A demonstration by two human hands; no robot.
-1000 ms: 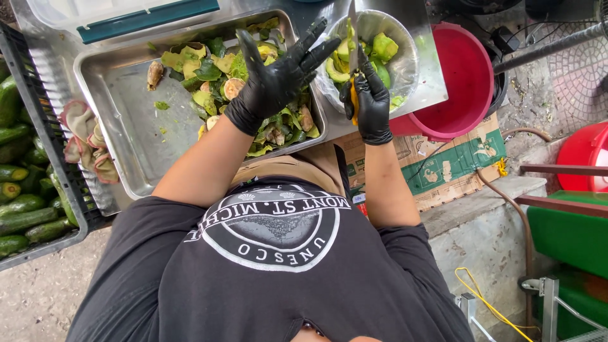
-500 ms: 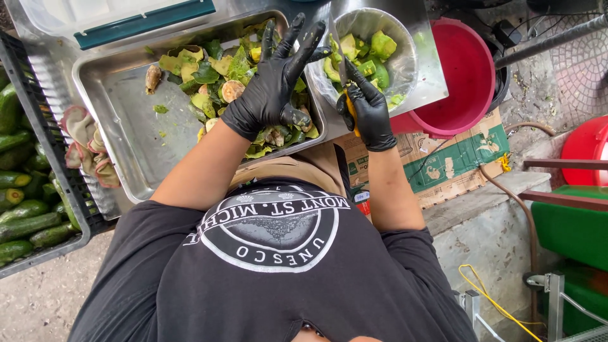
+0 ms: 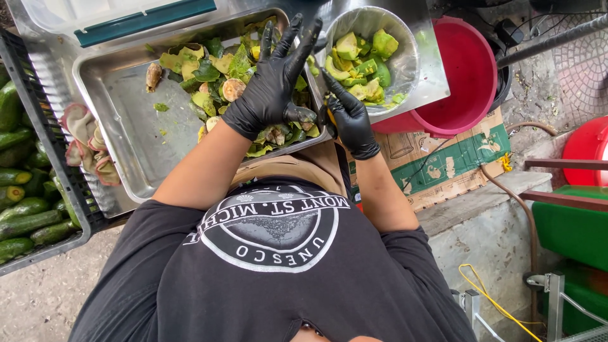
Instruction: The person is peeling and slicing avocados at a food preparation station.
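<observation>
While the left hand (image 3: pixel 272 88) hovers w/ fingers (image 3: pixel 297 38) spread wide, holding nothing, it sits over the scraps (image 3: pixel 215 69), avocado skins and pits piled in the tray (image 3: pixel 126 107). Fingertips reach the tray's far edge, next to the bowl (image 3: pixel 405 50). The right hand (image 3: pixel 348 117) is closed round something small at the tray's right corner, just below the bowl rim; only a bit of yellow shows, can't tell what it is. Avocado chunks (image 3: pixel 361 54) fill the bowl, apart from both hands.

Tray's left half is mostly bare metal, so room there. Right of the bowl a red tub (image 3: pixel 462 76) sits tight against it, cardboard (image 3: pixel 456 158) below. A crate (image 3: pixel 38 152) of whole avocados (image 3: pixel 25 215) runs down the left edge, cut off by the frame; a rag (image 3: pixel 88 142) lies between crate and tray. The torso hides the tray's near edge.
</observation>
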